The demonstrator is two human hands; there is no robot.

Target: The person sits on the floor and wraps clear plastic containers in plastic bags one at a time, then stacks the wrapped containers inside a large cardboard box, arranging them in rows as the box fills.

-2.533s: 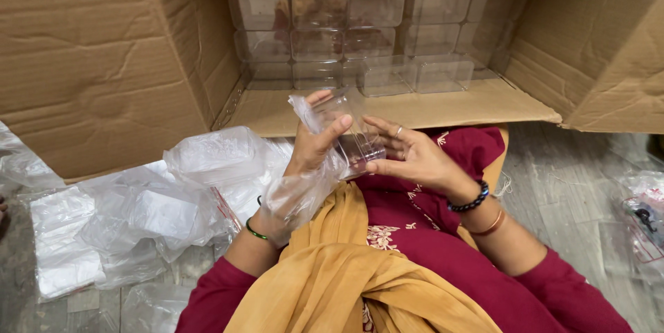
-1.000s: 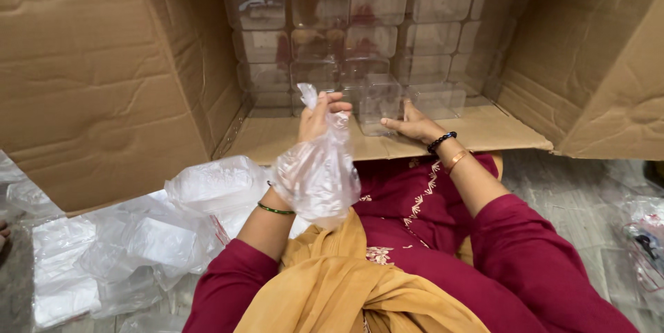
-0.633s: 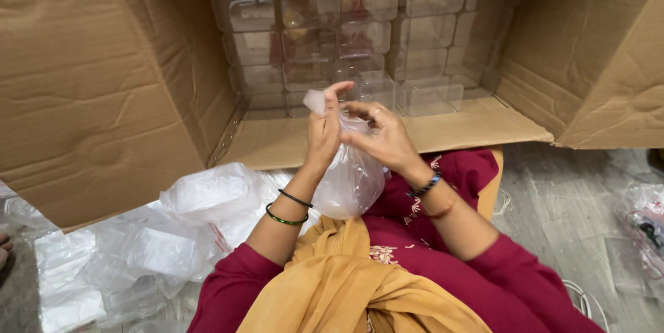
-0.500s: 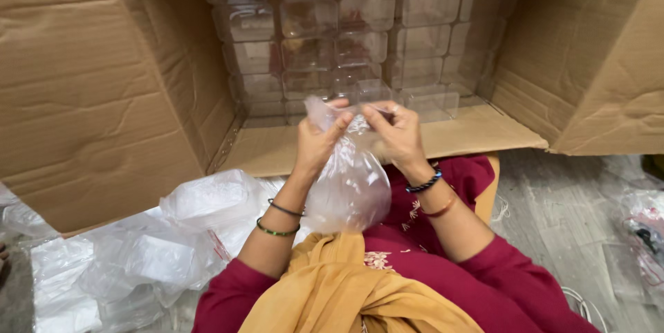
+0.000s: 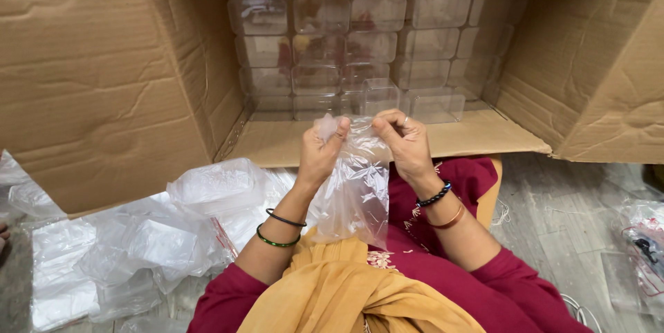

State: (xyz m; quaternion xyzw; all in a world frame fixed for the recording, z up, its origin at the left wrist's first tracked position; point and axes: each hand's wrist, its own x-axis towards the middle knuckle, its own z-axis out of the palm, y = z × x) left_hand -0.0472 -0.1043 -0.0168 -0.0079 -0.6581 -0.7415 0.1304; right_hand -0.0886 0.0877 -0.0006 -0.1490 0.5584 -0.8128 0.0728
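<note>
A thin clear plastic bag point(image 5: 356, 184) hangs between the two hands, its top edge pinched at both corners and its body drooping below the grip over the lap. To the left of the left hand point(image 5: 319, 156), a heap of crumpled clear plastic bags point(image 5: 149, 236) lies on the grey floor point(image 5: 588, 201). Beyond the grip, a large open brown cardboard box point(image 5: 104, 91) holds stacked clear plastic containers point(image 5: 360, 35). The left hand clenches the bag's left corner; the right hand point(image 5: 407, 145) clenches the right corner.
</note>
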